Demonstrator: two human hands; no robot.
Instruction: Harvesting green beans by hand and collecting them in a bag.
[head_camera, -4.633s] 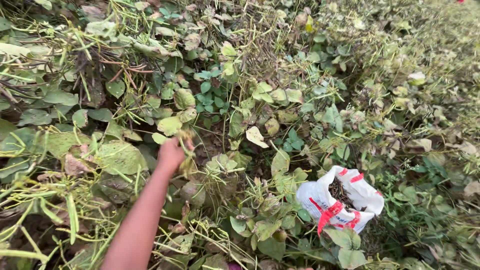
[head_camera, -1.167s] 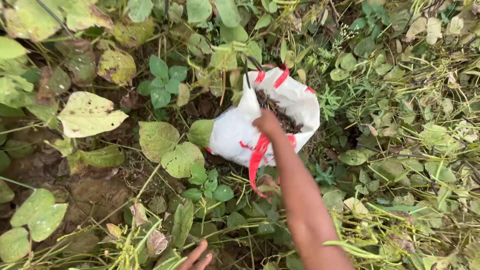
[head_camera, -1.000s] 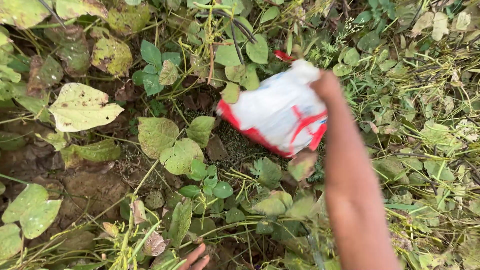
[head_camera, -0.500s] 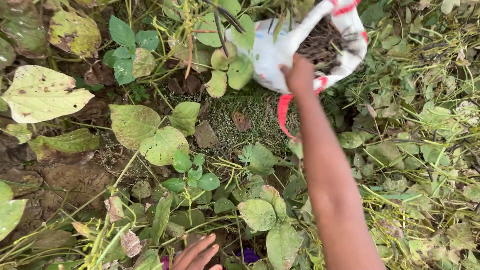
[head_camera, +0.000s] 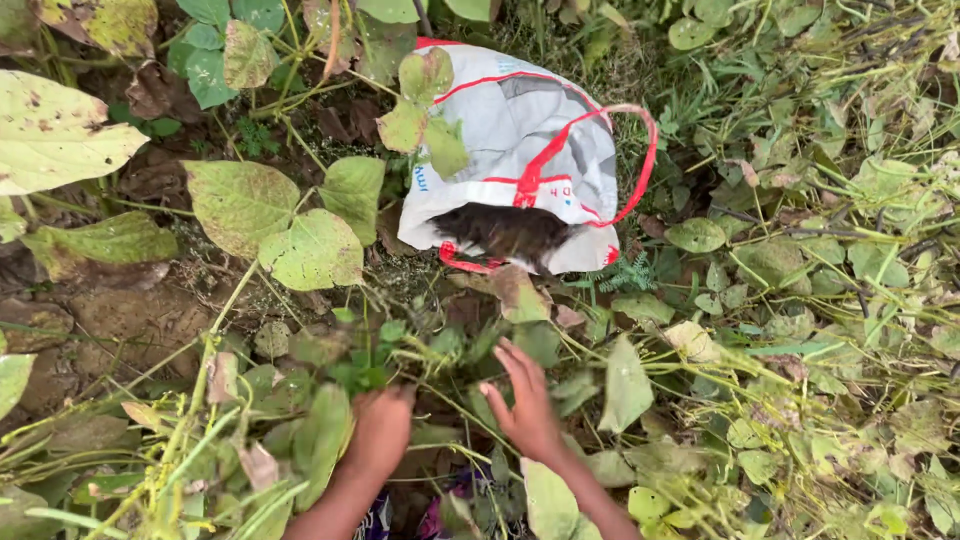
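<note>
A white bag with red trim and handles (head_camera: 520, 150) lies on its side among the plants, its mouth toward me with dark pods (head_camera: 505, 232) showing inside. My right hand (head_camera: 525, 400) is spread open just below the bag, fingers apart over the leaves and holding nothing. My left hand (head_camera: 378, 432) is closed down into a clump of green stems and leaves (head_camera: 360, 365); its fingers are hidden in the foliage. Neither hand touches the bag.
Large yellowing leaves (head_camera: 280, 215) hang to the left of the bag over bare brown soil (head_camera: 120, 320). Tangled green stems and vines (head_camera: 830, 300) cover the right side. Dense low plants surround both hands.
My right hand carried the bag from place to place, then let it go; it now lies tipped on its side. Both hands have come down into the plants below it.
</note>
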